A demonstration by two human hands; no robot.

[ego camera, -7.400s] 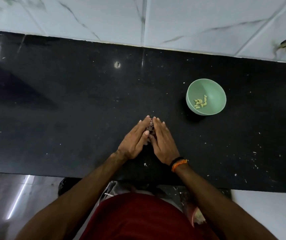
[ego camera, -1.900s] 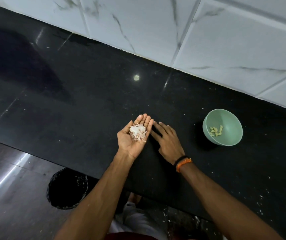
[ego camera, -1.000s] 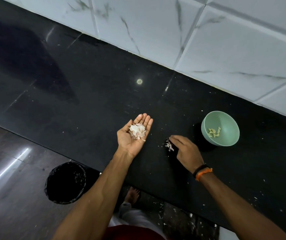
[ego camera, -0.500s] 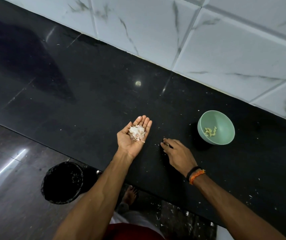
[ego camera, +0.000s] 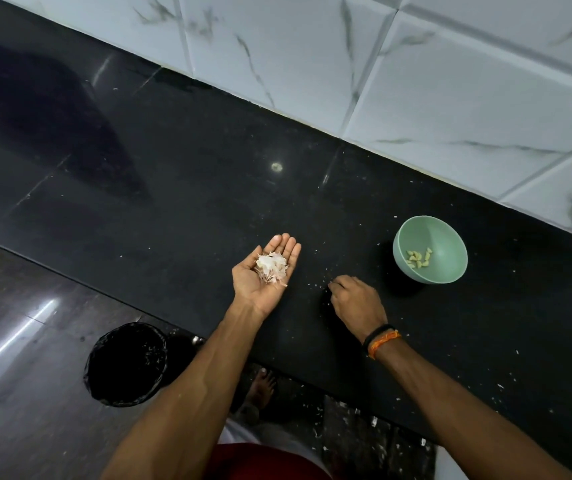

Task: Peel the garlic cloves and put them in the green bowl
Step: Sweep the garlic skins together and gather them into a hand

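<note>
Garlic cloves (ego camera: pixel 419 259), peeled and pale, lie in a small cluster at the bottom of the green bowl (ego camera: pixel 450 271), which stands on the black tabletop (ego camera: pixel 173 216) just beyond the right hand (ego camera: pixel 355 303). That hand's grip is curled, fingertips down on the tabletop; half a second earlier it sat in much the same pose, and a second ago a white scrap showed at its fingertips. Whether it pinches anything now cannot be told, since the knuckles cover the fingertips. The left hand (ego camera: pixel 265 271) stays palm up with fingers spread, cradling a heap of papery skins (ego camera: pixel 271 266), unchanged over the last two seconds. This looks like cleanup of peel, not further peeling. No unpeeled cloves are visible. A black bin (ego camera: pixel 126 363) stands on the floor below, and something at the right edge is cut off.
</note>
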